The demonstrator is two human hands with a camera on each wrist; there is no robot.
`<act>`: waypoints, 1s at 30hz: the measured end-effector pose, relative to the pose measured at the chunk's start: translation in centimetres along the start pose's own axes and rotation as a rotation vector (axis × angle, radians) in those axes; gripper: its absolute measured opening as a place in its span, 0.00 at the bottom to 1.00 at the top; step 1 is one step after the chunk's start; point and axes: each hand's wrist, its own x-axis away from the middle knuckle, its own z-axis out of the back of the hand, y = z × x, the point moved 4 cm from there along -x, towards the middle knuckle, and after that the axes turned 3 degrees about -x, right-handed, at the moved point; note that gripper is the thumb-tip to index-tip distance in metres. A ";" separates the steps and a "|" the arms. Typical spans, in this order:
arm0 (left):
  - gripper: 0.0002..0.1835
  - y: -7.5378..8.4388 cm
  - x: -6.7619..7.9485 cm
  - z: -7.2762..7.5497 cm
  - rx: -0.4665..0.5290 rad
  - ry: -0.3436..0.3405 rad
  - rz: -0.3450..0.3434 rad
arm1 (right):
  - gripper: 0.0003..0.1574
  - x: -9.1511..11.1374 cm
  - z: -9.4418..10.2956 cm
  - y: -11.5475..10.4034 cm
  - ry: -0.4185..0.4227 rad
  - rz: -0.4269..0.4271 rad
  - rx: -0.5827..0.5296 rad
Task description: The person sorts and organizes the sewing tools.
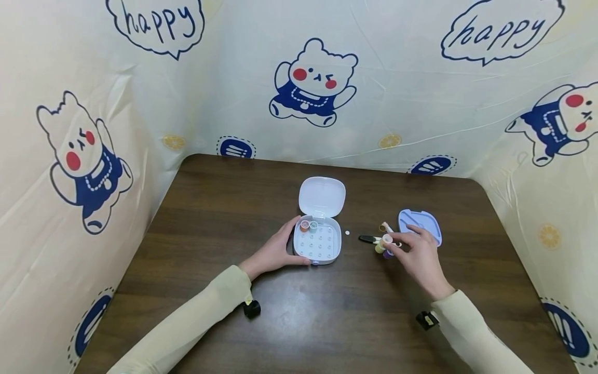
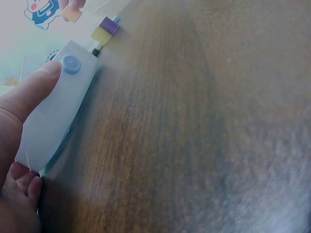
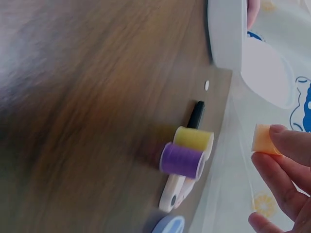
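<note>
On the table my left hand point(image 1: 275, 252) grips the near-left side of a white sewing box point(image 1: 337, 249), its thumb at the front by the round latch point(image 2: 72, 64). The lid point(image 1: 322, 196) stands open, and an orange spool point(image 1: 304, 226) and a pale green spool point(image 1: 313, 225) sit at the back left among rows of small pegs. To the right, my right hand point(image 1: 420, 254) pinches a peach thread spool point(image 3: 263, 140) between thumb and fingers, raised over the table. Below it lie a yellow spool point(image 3: 192, 139) and a purple spool point(image 3: 181, 161), side by side.
Beside the spools is a small white-handled tool with a black end point(image 3: 196, 115). A light blue tray point(image 1: 432, 223) lies behind the right hand. One small white disc point(image 1: 347, 232) lies between box and tool. Patterned cloth point(image 1: 243, 78) hangs behind the table.
</note>
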 end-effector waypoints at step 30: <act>0.68 0.2 0.1 0.1 -0.001 -0.001 -0.001 | 0.17 -3.4 -4.0 -3.1 -0.078 0.014 -0.057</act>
